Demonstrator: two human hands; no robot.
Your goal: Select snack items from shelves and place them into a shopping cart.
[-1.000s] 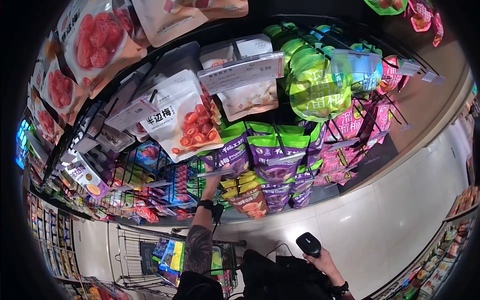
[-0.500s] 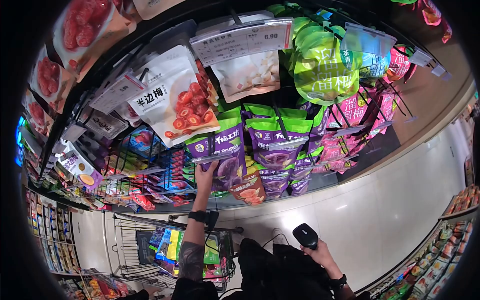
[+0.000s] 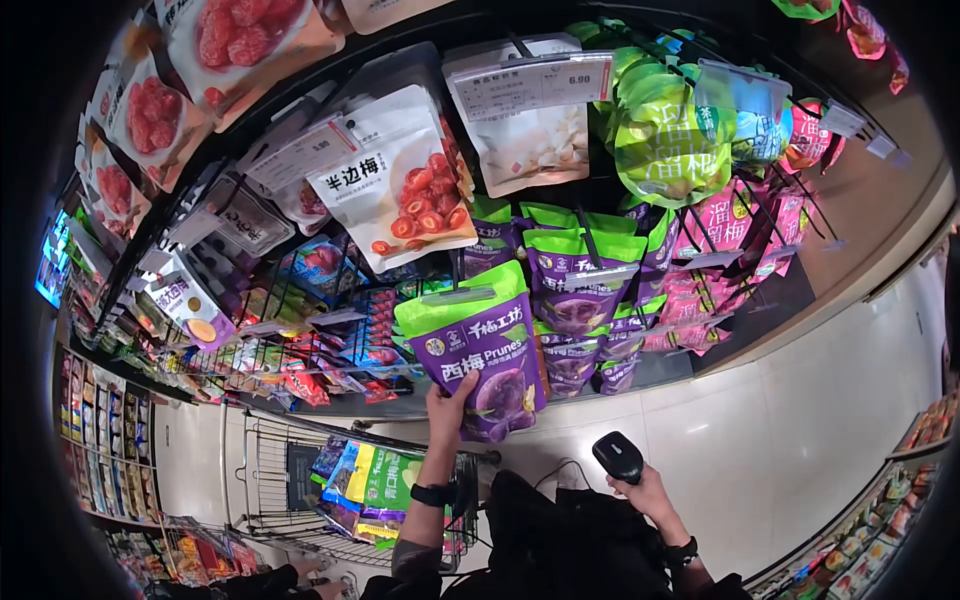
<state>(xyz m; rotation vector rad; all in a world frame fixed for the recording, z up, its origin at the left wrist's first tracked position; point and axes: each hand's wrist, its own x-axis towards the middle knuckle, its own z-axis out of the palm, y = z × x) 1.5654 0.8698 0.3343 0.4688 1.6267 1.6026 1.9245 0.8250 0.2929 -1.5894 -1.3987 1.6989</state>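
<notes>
My left hand [image 3: 450, 405] grips the lower left edge of a purple and green prunes bag [image 3: 485, 350], thumb on its front. The bag faces me in front of the rack, its top close to a clear price holder and hook. More purple prunes bags [image 3: 580, 290] hang just to its right. My right hand [image 3: 640, 490] is closed around a black handheld scanner [image 3: 618, 457], held over the floor at the lower right.
A wire shopping cart [image 3: 270, 460] holding colourful bags stands at lower left. Above the prunes hang white plum bags [image 3: 400, 190] and green round bags [image 3: 675, 140]. Pink bags [image 3: 700, 290] hang at right. Another shelf [image 3: 870, 520] stands lower right. Someone's feet show below the cart.
The prunes bag has come forward from the rack in my left hand, which has moved right and down. The view has shifted, and the reddish-brown bag below is now mostly hidden.
</notes>
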